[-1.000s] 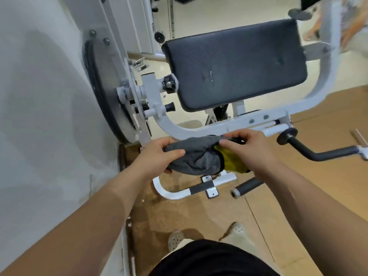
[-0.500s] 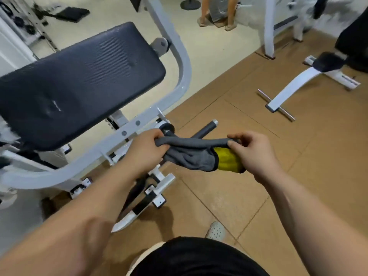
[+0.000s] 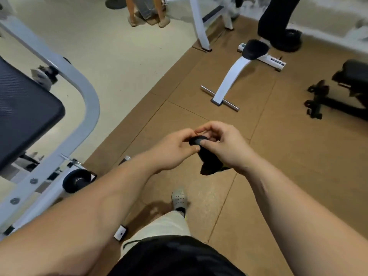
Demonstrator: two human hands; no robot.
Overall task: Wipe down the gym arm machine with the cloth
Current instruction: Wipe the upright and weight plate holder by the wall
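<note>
- Both hands are working the cloth (image 3: 209,162) at its top edge. The left hand (image 3: 173,148) is curling thumb and fingers onto the bunched bit, and the right hand (image 3: 225,146) is pinching it from the other side with the thumb pressing in. So both are grasping the cloth, and neither is loose.
- The cloth is hanging dark and crumpled below the 2 hands. It's in mid-air over the brown floor (image 3: 278,156) and isn't touching the machine at all.
- My guess on why: they're probably refolding or re-bunching it to get a fresh face before hitting the next part. Holding it out in front of the body is also keeping it off the floor.
- The machine (image 3: 87,100) is sitting well off to the left, its white frame wrapping round the black pad (image 3: 23,112). A black-ended handle (image 3: 77,181) is poking out low, near the left forearm.
- Writing-wise, the bench (image 3: 235,76) further back is carrying a small label on its base, but it's way too blurry to read. No brand is showing on the machine either.
- Other people's legs are showing along the top edge.
</note>
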